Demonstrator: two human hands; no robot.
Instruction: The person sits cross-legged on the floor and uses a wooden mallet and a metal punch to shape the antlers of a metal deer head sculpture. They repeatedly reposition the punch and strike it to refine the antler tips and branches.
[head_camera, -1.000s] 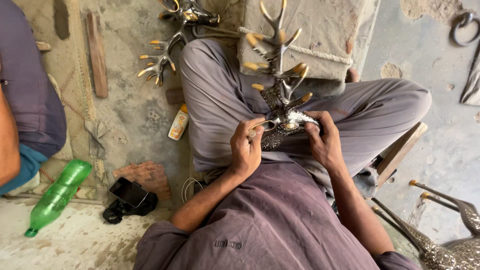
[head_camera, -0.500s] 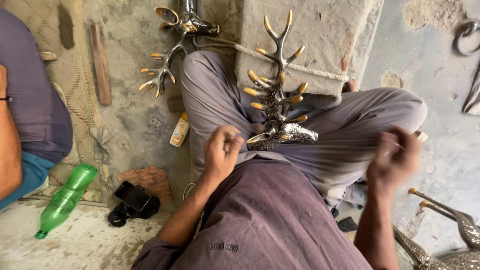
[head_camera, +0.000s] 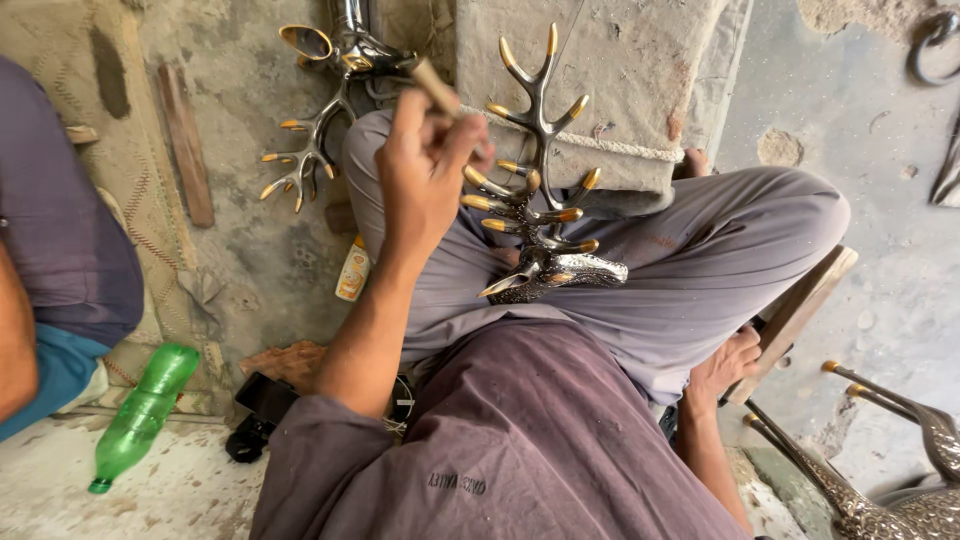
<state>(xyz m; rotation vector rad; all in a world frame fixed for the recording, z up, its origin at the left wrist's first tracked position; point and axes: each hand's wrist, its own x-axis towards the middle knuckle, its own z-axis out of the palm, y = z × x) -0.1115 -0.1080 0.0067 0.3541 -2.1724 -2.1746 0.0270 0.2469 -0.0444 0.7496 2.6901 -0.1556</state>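
1. A metal stag head (head_camera: 555, 270) with gold-tipped antlers is rested on the person's lap, on the grey trousers (head_camera: 650, 300), just right of and below the left hand (head_camera: 420, 180); neither hand is on it.
2. The left hand is raised and clenched around a thin wooden stick (head_camera: 436, 86), whose end is seen above the fingers, just beside the antlers.
3. The right hand (head_camera: 725, 365) is lowered to the person's right side, well apart from the stag head; its fingers are laid against the trouser leg beside a wooden board (head_camera: 800, 310), and no object can be seen in its grasp.
4. Beyond the left hand, a second stag head (head_camera: 325, 100) is laid on the concrete floor (head_camera: 260, 240).
5. A stone block (head_camera: 620, 90) is placed behind the antlers.
6. A small yellow bottle (head_camera: 352, 272) is stood left of the left forearm.
7. Further left, a green bottle (head_camera: 140, 415) is laid on its side, near another person's arm (head_camera: 15, 340).
8. A metal bird figure (head_camera: 900, 480) is seen beyond the right hand.
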